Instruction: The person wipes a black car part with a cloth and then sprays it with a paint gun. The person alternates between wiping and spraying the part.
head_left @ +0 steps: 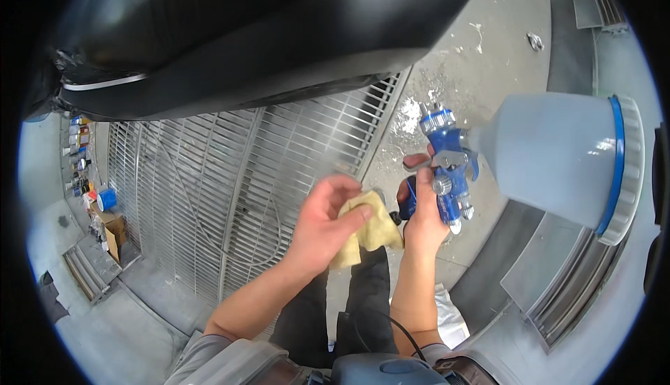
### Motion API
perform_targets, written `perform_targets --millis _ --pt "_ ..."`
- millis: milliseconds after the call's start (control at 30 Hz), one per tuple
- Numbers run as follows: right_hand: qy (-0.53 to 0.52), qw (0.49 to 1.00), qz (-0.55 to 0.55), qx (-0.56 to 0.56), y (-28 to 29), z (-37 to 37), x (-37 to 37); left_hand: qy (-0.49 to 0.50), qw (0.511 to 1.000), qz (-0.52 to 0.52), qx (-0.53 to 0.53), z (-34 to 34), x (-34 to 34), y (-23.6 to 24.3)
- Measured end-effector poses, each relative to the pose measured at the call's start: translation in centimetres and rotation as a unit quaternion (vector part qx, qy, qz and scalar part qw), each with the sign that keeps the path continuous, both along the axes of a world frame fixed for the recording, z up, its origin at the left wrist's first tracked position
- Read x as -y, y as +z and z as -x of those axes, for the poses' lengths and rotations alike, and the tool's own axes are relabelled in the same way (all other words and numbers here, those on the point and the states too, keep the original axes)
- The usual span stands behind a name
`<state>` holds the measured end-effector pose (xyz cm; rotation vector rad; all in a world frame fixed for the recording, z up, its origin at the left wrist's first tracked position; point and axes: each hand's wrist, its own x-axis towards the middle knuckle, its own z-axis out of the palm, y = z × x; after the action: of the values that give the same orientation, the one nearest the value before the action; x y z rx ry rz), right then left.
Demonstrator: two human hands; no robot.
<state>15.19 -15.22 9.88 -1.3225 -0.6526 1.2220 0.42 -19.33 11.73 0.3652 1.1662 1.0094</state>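
Note:
My right hand (pixel 424 226) is wrapped round a blue spray gun (pixel 447 149) with silver knobs and a silver nozzle end. The gun is tipped over, so its large translucent cup (pixel 551 155), with a white lid and blue ring, lies out to the right. In my left hand (pixel 322 226) is a crumpled yellow cloth (pixel 368 228), pinched between thumb and fingers. The cloth sits close beside the lower end of the gun's dark blue handle (pixel 409 198); whether they touch I cannot tell. Part of the right hand's fingers is hidden behind the gun.
A glossy black curved panel (pixel 279 57) spans the upper left, above the floor grating (pixel 202 197). Concrete floor (pixel 481 57) with pale splatter lies to the right. Cans and a cardboard box (pixel 115 235) stand at the far left. A dark cable (pixel 401 326) hangs near my right forearm.

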Motion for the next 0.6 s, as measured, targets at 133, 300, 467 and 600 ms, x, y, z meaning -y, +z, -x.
perform_targets --millis 133,300,467,600 --pt "-0.035 0.998 0.014 0.046 0.0 -0.1 -0.3 -0.018 0.999 0.035 0.025 -0.8 -0.8 -0.3" --pt "-0.046 0.995 0.038 0.086 -0.9 -0.8 -0.4 -0.018 0.997 -0.01 -0.069 -1.5 -0.3 -0.8" --pt "-0.065 0.995 0.034 0.062 -1.0 -0.8 0.3 -0.128 0.969 -0.114 -0.18 -4.4 1.5 -0.1" --pt "-0.029 0.998 0.03 0.051 -1.7 -1.2 0.8 -0.2 0.938 -0.169 -0.225 -4.5 2.1 0.7"
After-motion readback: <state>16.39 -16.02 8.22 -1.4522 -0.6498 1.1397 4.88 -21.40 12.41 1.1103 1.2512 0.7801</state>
